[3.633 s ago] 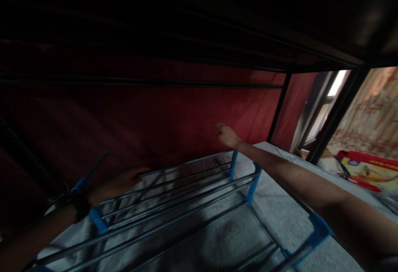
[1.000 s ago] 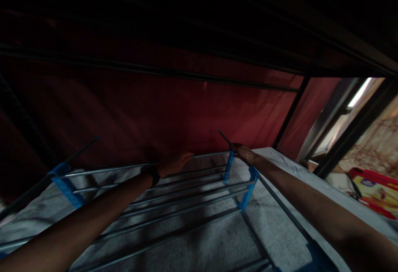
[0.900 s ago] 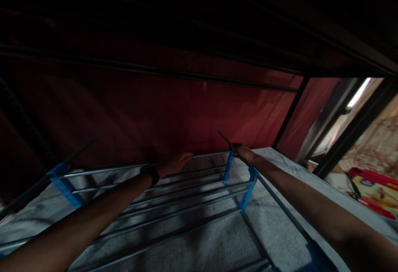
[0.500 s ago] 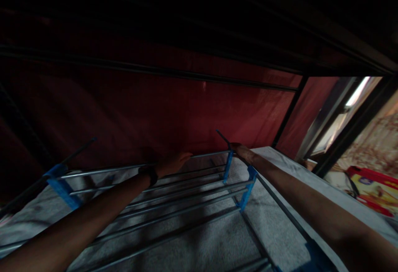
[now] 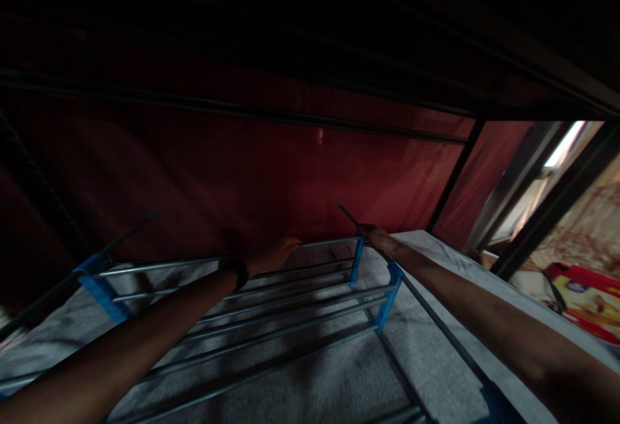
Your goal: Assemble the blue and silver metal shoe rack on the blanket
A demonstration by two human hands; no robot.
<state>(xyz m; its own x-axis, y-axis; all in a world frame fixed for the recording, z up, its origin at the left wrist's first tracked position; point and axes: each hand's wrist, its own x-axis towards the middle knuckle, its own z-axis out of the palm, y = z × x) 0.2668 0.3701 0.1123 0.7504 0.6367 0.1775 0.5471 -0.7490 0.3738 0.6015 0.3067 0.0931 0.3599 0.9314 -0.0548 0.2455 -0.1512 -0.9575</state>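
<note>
A rack of grey metal tubes (image 5: 290,330) with blue plastic connectors (image 5: 357,262) lies under both arms, its rods running left to right. My left hand (image 5: 274,254), below a dark wristband, is closed over the farthest cross tube at about its middle; most of its fingers are hidden. At the far right corner, my right hand (image 5: 380,240) is wrapped round the side tube beside a blue connector, with a thin tube end sticking up past it. Another tube end (image 5: 128,233) rises at the far left corner.
Light grey cloth (image 5: 421,353) lies under the rack. Close behind stands a dark red wall (image 5: 232,172) crossed by a black frame bar (image 5: 271,114). A dark surface hangs low overhead. Beyond a frame post (image 5: 455,178) at right is a red and yellow package (image 5: 586,298).
The view has shifted very slightly. Both hands keep their places on the rack, and the rack stays where it was.
</note>
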